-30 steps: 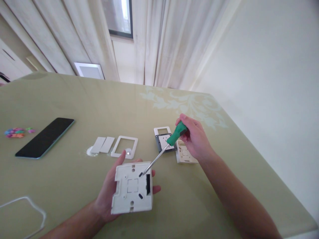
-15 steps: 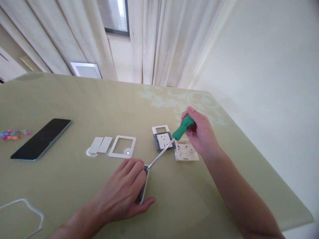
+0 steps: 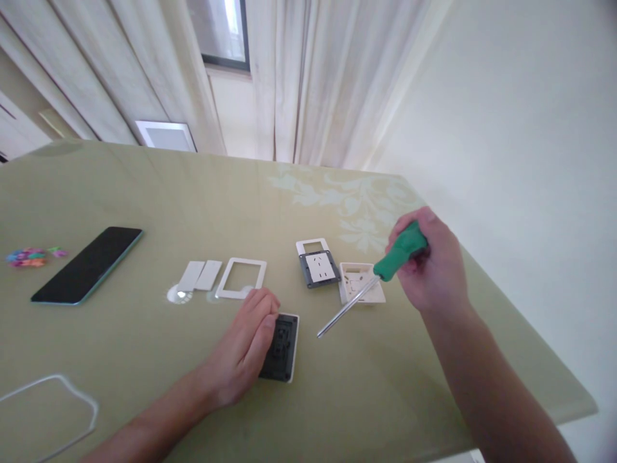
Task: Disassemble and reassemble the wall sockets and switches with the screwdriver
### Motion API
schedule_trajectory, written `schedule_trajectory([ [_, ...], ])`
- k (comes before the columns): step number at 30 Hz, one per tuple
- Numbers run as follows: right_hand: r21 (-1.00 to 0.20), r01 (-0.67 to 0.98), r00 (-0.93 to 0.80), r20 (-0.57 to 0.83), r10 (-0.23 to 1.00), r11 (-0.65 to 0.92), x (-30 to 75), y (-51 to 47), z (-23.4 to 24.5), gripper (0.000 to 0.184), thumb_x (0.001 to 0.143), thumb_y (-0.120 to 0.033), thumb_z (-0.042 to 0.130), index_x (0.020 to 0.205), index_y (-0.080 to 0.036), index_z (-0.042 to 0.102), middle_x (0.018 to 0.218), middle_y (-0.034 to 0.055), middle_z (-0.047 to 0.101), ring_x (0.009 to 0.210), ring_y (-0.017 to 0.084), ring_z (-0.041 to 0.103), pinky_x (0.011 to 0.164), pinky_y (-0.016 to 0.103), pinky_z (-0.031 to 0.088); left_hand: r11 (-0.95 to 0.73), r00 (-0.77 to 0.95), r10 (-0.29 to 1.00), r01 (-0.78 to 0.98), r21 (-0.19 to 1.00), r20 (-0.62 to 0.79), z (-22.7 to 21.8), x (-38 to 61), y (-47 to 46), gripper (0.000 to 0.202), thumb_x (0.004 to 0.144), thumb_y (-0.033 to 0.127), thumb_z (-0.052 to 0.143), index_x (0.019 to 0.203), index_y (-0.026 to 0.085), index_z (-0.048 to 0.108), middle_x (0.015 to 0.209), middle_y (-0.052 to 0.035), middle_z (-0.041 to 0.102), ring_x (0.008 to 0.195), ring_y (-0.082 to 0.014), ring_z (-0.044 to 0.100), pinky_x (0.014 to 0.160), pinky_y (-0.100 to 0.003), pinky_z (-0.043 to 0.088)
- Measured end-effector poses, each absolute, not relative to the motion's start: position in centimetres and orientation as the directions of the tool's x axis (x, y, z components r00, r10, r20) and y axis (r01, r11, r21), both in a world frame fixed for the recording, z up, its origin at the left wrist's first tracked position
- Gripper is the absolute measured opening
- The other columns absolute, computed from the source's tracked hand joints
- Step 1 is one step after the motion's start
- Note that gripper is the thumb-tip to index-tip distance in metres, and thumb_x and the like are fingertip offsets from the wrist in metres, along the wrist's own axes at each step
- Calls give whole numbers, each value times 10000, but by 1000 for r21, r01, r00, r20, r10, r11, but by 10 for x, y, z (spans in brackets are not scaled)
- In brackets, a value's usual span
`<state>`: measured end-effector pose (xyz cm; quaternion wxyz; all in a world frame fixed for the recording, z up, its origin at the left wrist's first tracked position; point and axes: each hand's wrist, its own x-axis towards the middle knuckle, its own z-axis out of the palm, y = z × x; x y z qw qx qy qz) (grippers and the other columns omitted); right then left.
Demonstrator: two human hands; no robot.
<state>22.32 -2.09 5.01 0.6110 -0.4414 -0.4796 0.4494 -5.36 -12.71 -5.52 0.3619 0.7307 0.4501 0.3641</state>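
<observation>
My left hand (image 3: 245,344) lies palm down on the table with its fingers resting on a dark switch module in a white casing (image 3: 284,350). My right hand (image 3: 434,267) grips the green handle of a screwdriver (image 3: 380,276); its metal shaft slants down to the left, with the tip in the air just right of the module. A white back box (image 3: 361,283) lies under the shaft. Beside it are a grey-framed socket insert (image 3: 318,268) and a small white frame (image 3: 311,245).
A white cover frame (image 3: 241,278) and two white rocker plates (image 3: 200,275) lie left of centre. A black phone (image 3: 87,265) and coloured bits (image 3: 31,256) are at far left, a white wire loop (image 3: 48,411) near the front edge. The table's right edge is close.
My left hand turned the casing over and laid it on the table, dark side up. My right hand drew the screwdriver out and moved it to the right.
</observation>
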Motion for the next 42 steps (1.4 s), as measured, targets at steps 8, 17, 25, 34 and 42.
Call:
schedule_trajectory([
  [8,-977,-198,327,11,945,80,251,-45,-15,517,732,-667,936,694,-201,717,566,-33,537,421,68,345,338,204,212,-194,196,969,233,953,149,-66,-41,-142,397,1183,466,225,894,271,415,964,-48,515,956,-279,461,922,-417,397],
  [17,-978,-207,289,-50,956,12,254,-52,-28,468,807,-626,899,713,-206,718,592,-25,546,446,81,392,362,193,273,-215,166,971,311,926,169,-58,-64,-131,333,1183,394,284,901,271,411,859,-16,422,821,-260,390,733,-398,329],
  [25,-986,-167,303,-72,950,-22,252,-54,-29,455,757,-608,934,678,-207,732,618,-15,528,486,76,406,379,179,240,-373,391,900,458,807,194,-53,-60,-137,315,1130,186,385,1253,312,646,1004,-28,631,962,-259,562,1021,-427,391],
  [34,-988,-154,304,-69,950,-23,254,-56,-29,424,777,-576,916,680,-205,735,597,-16,532,472,78,396,377,192,250,-403,399,890,461,791,220,-56,-60,-128,328,1093,159,589,1369,333,623,1130,-9,717,1064,-212,650,967,-322,506],
  [42,-989,-146,285,-44,957,-2,254,-55,-32,422,794,-574,905,688,-202,737,600,-19,538,479,77,403,379,185,280,-619,425,771,320,718,475,-60,-62,-122,184,1097,78,634,1149,230,725,1074,-3,807,1022,-157,720,947,-302,534],
])
